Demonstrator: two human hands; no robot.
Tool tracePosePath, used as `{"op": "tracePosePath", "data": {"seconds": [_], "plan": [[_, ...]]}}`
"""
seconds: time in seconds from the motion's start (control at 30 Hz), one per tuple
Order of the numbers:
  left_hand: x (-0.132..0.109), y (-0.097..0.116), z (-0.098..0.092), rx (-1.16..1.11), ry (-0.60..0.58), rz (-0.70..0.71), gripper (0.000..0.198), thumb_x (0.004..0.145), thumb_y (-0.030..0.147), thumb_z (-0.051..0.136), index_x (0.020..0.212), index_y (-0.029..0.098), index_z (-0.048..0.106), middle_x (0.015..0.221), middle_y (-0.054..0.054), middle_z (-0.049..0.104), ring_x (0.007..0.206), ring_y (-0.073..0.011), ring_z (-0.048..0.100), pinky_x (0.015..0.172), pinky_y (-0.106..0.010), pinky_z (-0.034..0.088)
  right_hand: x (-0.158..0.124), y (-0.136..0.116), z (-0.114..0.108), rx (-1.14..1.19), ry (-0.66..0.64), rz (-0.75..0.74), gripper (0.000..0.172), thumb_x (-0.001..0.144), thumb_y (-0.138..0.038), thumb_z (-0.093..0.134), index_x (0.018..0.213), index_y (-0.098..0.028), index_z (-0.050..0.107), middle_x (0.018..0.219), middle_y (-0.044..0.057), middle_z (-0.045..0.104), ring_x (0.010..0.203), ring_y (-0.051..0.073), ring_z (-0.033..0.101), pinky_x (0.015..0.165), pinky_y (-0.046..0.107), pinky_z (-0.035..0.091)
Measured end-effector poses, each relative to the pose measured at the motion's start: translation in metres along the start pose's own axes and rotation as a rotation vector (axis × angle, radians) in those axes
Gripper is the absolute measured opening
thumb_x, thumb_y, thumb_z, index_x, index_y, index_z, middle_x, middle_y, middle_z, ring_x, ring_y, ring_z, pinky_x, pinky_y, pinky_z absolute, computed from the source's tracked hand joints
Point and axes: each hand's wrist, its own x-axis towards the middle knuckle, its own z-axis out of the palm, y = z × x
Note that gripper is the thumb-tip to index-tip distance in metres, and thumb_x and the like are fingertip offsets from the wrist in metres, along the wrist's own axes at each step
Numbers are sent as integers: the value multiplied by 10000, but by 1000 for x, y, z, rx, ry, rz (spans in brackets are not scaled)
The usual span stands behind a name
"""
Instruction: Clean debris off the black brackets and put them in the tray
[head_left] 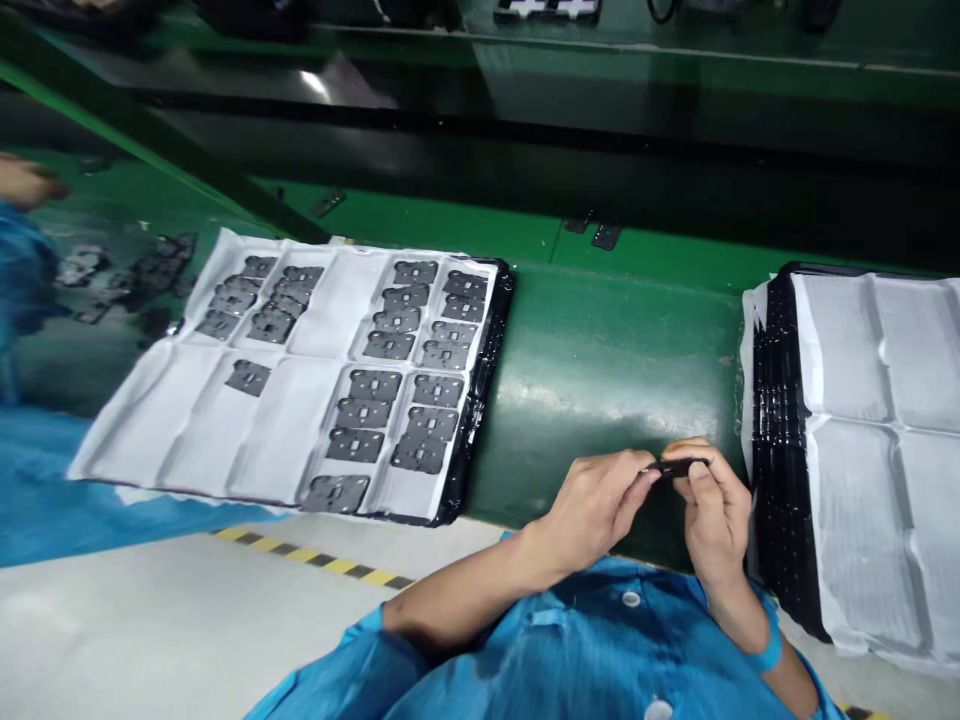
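My left hand (592, 502) and my right hand (714, 505) meet over the front edge of the green bench. Between them is a small flat black plate (679, 467), seen nearly edge-on. My left fingertips pinch its left end, while my right thumb and fingers grip the other end. Similar dark plates (364, 413) with cut-outs lie in rows in the white-lined tray (300, 385) to the left. Close to my right hand stands a stack of black trays (780, 420), its top one lined with white sheet (855, 480).
At the far left a co-worker's arm in a blue sleeve (26, 270) is blurred, near a heap of dark parts (161, 275). A few loose black pieces (606, 236) lie at the back of the green bench (607, 350). A green post (172, 150) slants behind the left tray.
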Motion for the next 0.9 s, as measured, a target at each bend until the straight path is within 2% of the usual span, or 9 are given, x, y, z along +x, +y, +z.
{"op": "tracePosePath", "data": {"seconds": [0.17, 0.6, 0.9], "plan": [[-1, -2, 4, -9, -11, -18, 191, 1156, 262, 447, 1078, 201, 611, 786, 3, 696, 616, -124, 644, 611, -241, 494, 0, 2, 2, 31, -5, -25, 295, 1135, -313, 499, 987, -228, 739, 938, 25, 704, 731, 140, 618, 613, 241, 470], [-1, -8, 6, -62, 6, -63, 194, 1162, 275, 448, 1107, 189, 613, 766, 13, 678, 588, -110, 614, 592, -232, 475, 4, 2, 1, 3, -50, -28, 295, 1141, -290, 479, 1070, -257, 763, 1021, 27, 715, 864, 155, 673, 679, 229, 523], [-2, -8, 6, -60, 17, -56, 190, 1159, 260, 448, 1077, 189, 604, 770, 9, 676, 594, -112, 616, 593, -236, 480, 6, 4, 6, -35, -27, -14, 291, 1137, -300, 484, 1011, -235, 737, 975, 25, 695, 790, 148, 633, 638, 237, 484]]}}
